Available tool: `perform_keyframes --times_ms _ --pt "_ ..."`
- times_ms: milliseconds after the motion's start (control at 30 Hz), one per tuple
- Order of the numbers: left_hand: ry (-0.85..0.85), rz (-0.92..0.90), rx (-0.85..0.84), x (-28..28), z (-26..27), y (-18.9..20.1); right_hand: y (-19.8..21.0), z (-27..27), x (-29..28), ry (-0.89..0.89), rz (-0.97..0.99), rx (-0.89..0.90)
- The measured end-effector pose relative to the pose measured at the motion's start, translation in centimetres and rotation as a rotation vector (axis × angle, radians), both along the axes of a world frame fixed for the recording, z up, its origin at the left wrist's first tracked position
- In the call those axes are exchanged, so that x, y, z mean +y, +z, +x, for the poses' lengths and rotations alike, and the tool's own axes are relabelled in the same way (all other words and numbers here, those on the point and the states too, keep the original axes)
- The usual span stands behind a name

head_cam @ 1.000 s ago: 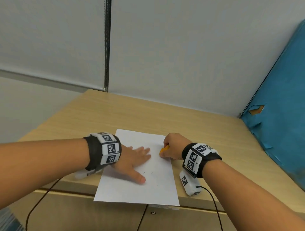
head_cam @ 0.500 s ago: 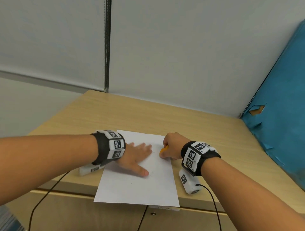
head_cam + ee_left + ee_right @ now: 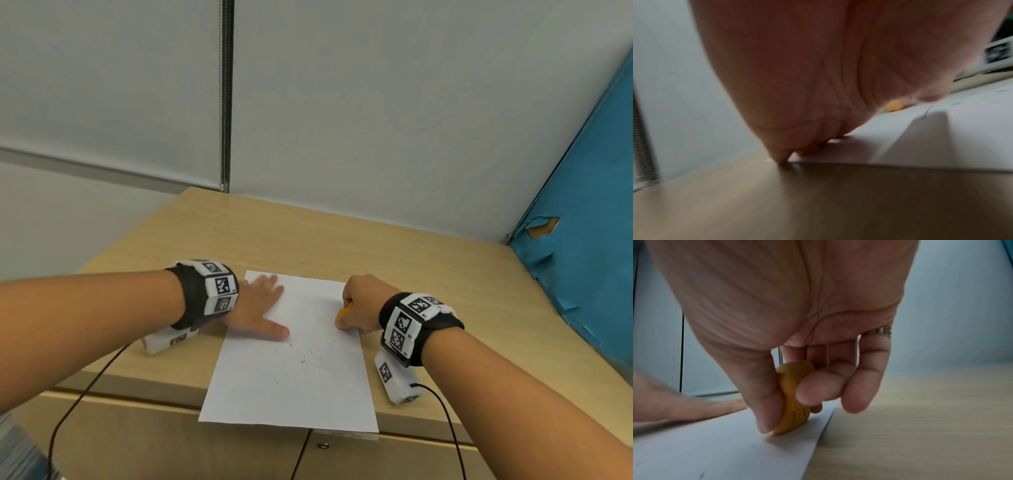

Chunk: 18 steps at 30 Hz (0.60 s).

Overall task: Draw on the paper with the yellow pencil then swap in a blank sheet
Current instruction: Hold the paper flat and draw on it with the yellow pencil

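Head view: white paper [image 3: 291,363] lies on the wooden desk [image 3: 428,270], near edge hanging a bit over the front; left hand [image 3: 258,310] is flat on the sheet's upper left, fingers spread; right hand [image 3: 359,305] pinches a stubby yellow pencil [image 3: 794,395] between thumb and fingers, tip down on the paper near its right edge; few tiny dark marks mid-sheet.
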<state>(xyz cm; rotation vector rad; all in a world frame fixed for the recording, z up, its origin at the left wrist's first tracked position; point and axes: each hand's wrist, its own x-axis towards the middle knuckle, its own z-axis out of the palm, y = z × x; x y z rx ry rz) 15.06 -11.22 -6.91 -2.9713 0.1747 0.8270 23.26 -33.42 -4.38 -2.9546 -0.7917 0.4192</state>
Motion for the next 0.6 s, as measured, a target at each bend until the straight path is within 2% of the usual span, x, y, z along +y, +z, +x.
perform_keyframes --times_ms 133,200,267,333,400,467,533,600 --pt "-0.291 -0.197 0.243 -2.1 -2.3 0.9 0.1 0.0 0.0 0.025 -0.018 -0.004" --pt "-0.299 -0.279 0.277 -2.4 -2.4 1.9 0.1 0.0 0.1 0.029 -0.026 -0.008" --pt "-0.214 -0.322 0.159 -1.9 -1.3 2.5 0.0 0.0 0.1 0.023 -0.028 -0.011" --pt "-0.100 -0.243 0.038 -0.9 0.1 2.4 0.0 0.0 0.1 0.014 -0.027 -0.014" --pt "-0.068 -0.090 0.009 -0.1 1.1 1.7 0.0 0.0 0.1 0.007 -0.028 -0.014" --pt "-0.182 -0.009 0.056 0.1 1.2 0.8 0.1 -0.1 0.2 0.007 -0.037 -0.012" --pt "-0.305 -0.029 0.127 -0.3 0.5 0.6 0.1 -0.1 0.2 0.010 -0.039 -0.009" --pt "-0.359 -0.056 0.161 -0.6 0.0 0.8 0.3 -0.1 0.3 0.010 -0.042 -0.013"
